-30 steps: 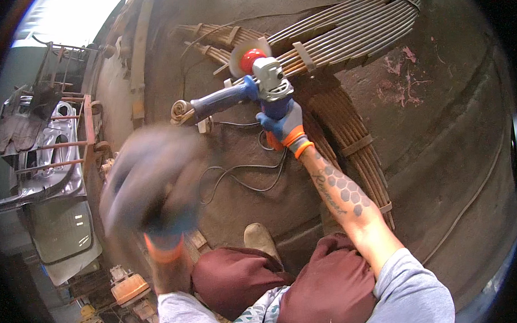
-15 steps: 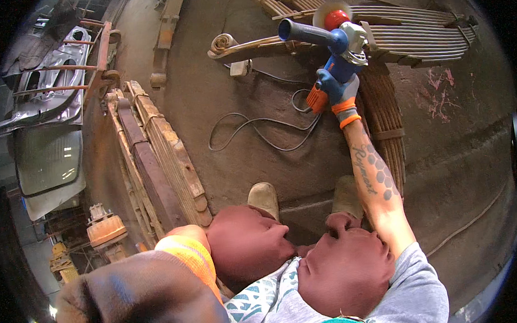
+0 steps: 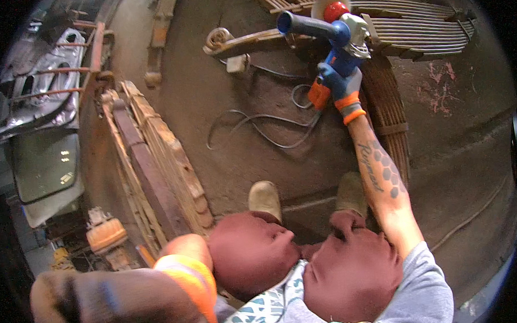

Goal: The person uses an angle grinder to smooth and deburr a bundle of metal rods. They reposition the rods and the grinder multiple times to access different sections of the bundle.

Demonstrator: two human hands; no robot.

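Observation:
In my right hand, gloved in blue and grey with an orange cuff, is a blue angle grinder. It has a dark side handle, an orange rear end and a round disc with a red centre. The disc is at the edge of a stack of leaf springs lying on the floor; I cannot tell whether they touch. Close to the camera at lower left is my left hand, in a dark glove with an orange cuff. Its fingers are blurred, so their pose is unclear.
A grey cord loops over the floor by the grinder. More leaf springs lie left of my knees, and a rusty stack lies by my right forearm. Metal panels and a glass pane stand at far left.
My left hand has moved further to the left and lower in the picture. My right hand keeps its hold on the grinder, which has hardly shifted. The view has tilted slightly.

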